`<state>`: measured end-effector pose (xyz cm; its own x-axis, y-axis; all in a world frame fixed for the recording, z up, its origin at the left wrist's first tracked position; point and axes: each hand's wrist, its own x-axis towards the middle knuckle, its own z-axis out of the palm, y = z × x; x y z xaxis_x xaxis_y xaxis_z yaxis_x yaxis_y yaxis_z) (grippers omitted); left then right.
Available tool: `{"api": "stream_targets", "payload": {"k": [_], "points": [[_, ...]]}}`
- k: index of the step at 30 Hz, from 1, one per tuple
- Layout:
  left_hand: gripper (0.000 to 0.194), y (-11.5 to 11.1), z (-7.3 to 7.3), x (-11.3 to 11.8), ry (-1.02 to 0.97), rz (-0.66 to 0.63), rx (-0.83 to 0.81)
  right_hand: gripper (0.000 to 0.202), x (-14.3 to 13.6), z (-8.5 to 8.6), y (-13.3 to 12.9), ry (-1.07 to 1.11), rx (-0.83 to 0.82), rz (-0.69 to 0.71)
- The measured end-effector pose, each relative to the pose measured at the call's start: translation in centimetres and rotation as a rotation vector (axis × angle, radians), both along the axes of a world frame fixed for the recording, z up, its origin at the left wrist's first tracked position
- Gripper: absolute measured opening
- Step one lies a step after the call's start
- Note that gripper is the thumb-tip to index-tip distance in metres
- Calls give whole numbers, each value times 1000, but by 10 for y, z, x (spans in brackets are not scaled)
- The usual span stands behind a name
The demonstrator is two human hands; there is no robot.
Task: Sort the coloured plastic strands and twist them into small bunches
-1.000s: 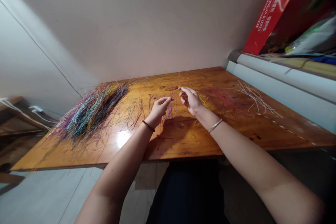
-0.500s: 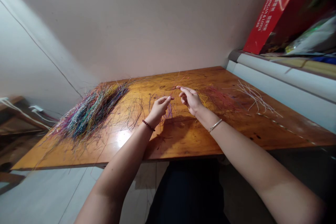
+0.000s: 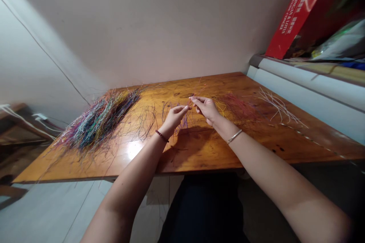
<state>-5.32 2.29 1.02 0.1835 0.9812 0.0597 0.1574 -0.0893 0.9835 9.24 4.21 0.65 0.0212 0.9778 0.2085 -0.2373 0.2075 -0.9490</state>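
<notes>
Over the middle of the wooden table (image 3: 216, 155), both my hands hover close together with fingertips a short way apart. My left hand (image 3: 175, 118) is closed in a pinch. My right hand (image 3: 207, 109) pinches with thumb and forefinger, slightly higher and to the right. A thin orange-red wire (image 3: 194, 94) shows at the fingertips of both hands; its ends are too fine to follow. Purple wires (image 3: 184, 121) lie behind and under my left hand. Just beyond my right hand are yellow wires (image 3: 220, 105).
A large tangled bundle of many-coloured wires (image 3: 99, 121) covers the table's left side. Loose dark wires (image 3: 146, 119) lie beside it. Red wires (image 3: 242, 106) and white wires (image 3: 281, 108) spread to the right. A red box (image 3: 296, 15) stands on a ledge at the right.
My right hand's fingers have come together into a pinch, moving slightly down and left toward the left hand. The left hand has barely shifted.
</notes>
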Motion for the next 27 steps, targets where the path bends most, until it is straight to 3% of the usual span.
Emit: {"api": "stream_targets", "payload": {"k": [13,22,27], "points": [[46,2,-7,-2,-183,-88,-83,31,-3,-2,1,9,-34,12],[43,0,-4,-1,-97,-44,-70,28,0,-3,1,-19,-70,162],[41,1,-5,-1,-133,-42,-95,34,-1,-5,3,-58,-13,157]]}}
